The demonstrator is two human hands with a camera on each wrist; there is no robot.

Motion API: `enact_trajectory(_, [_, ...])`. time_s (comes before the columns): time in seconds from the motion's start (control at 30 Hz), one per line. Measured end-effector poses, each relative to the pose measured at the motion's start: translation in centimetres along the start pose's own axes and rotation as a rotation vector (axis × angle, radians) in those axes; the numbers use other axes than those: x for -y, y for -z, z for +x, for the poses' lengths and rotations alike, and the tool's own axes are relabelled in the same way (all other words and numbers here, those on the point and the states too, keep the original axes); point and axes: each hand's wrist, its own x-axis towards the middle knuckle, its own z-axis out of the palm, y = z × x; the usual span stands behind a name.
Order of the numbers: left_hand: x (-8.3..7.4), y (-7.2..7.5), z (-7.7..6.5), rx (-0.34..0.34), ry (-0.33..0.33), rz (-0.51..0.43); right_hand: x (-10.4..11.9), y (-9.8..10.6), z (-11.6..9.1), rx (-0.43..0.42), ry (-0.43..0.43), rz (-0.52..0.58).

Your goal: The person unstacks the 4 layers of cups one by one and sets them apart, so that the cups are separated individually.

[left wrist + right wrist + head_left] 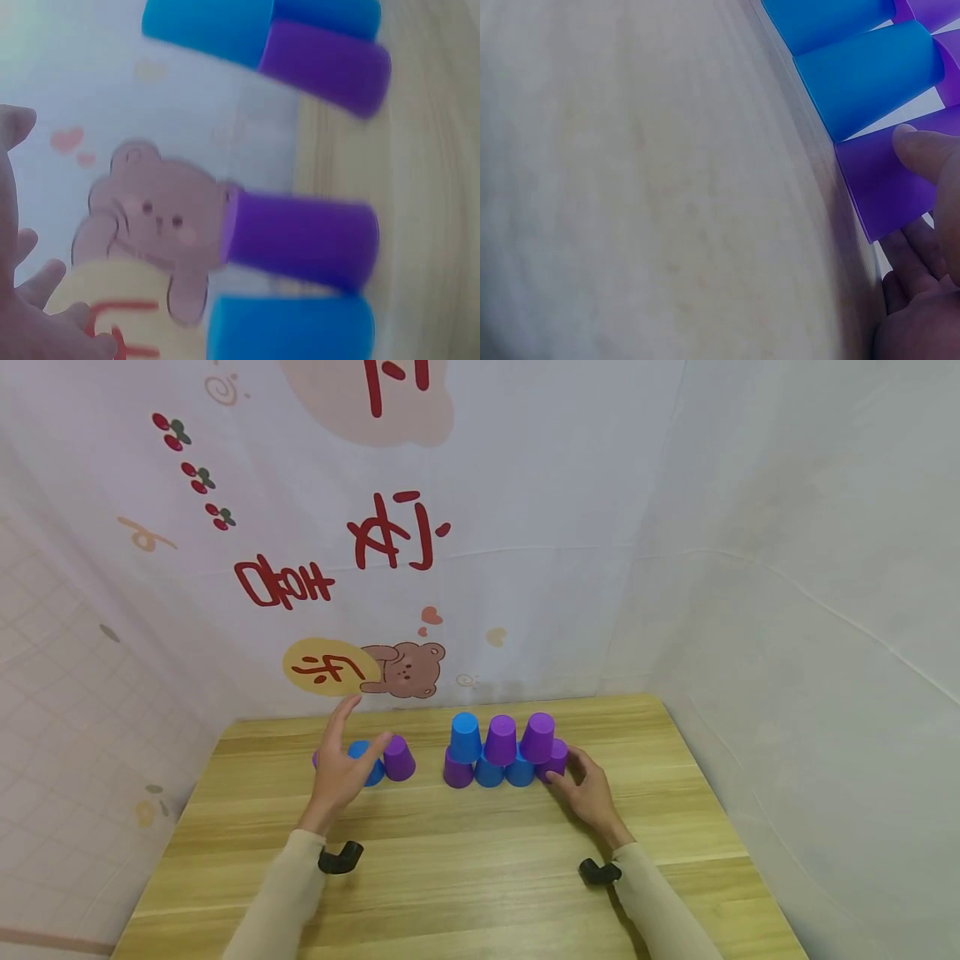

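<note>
Upside-down plastic cups stand in two tiers on the table. My right hand (591, 792) holds the purple cup (556, 758) at the right end of the lower tier, thumb on its front and fingers round its far side. To its left in that row are a blue cup (870, 79) and others. The upper tier has a blue cup (465, 739) and two purple cups, the right one (538, 739) above the held cup's left edge. My left hand (341, 772), fingers spread and holding nothing, is over a separate row with a blue cup (292, 330) and a purple cup (304, 238), partly hiding another purple cup.
The cups stand toward the back of a wooden table (465, 877). Behind it hangs a white printed cloth (540, 568) with a bear (411, 670), and another pale cloth rises along the right side. Black bands' mounts (341, 857) show at both wrists.
</note>
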Motion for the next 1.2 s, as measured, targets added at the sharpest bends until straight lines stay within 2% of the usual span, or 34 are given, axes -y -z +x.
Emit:
enact_trajectory(0.2, [-1.7, -3.3, 0.1, 0.068, -0.048, -0.036, -0.1, 0.0, 0.0, 0.004, 0.000, 0.006])
enact_trajectory(0.37, [-2.3, -6.1, -0.3, 0.130, -0.095, -0.102, 0.0, 0.0, 0.0, 0.005, -0.003, 0.002])
enact_trajectory(0.5, [-2.7, -7.7, -0.6, 0.158, -0.107, -0.160, 0.0, -0.1, 0.0, -0.001, -0.005, -0.005])
enact_trajectory(0.63, [-2.9, -8.7, -0.7, 0.167, -0.077, -0.185, 0.1, -0.2, 0.1, -0.004, -0.004, -0.016])
enact_trajectory(0.83, [-2.8, -9.9, -0.5, 0.184, -0.037, -0.144, 0.2, -0.1, 0.1, 0.001, 0.000, -0.006])
enact_trajectory(1.2, [-2.3, -11.8, -0.2, 0.215, -0.054, -0.150, 0.3, -0.1, -0.1, 0.002, 0.002, 0.018])
